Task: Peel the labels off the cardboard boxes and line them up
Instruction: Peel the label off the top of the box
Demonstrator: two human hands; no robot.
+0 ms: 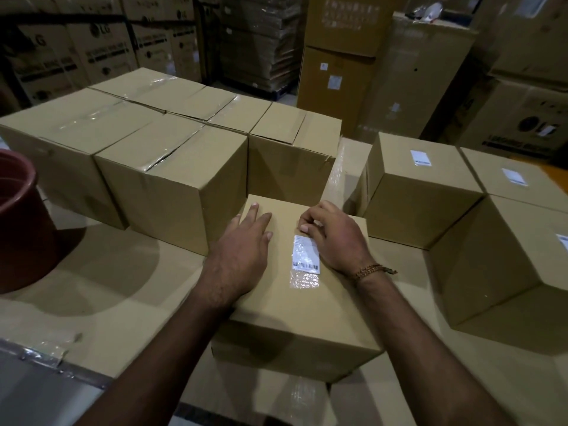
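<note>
1. The white barcode label [305,253] lay on the top of the nearest cardboard box [295,305], its far end right at the fingertips of the right hand [335,238].
2. The right fingers [309,226] were curled at that far edge of the label and seemed to pinch it; the label lay mostly flat, with a strip of clear tape [304,279] just nearer than its barcode end.
3. The left hand [242,244] rested flat on the box top, to the left of the right fingers, its fingers straight and spread.
4. A chain bracelet [370,269] sat on the right wrist.
5. Beyond the fingers stood a row of unlabelled taped boxes [172,179], touching side by side on the cardboard-covered counter [123,287].
6. To the right of the fingers stood three boxes that carried labels [420,157], close together.
7. Far left of the fingers, a dark red bucket [21,222] stood on the counter.
</note>
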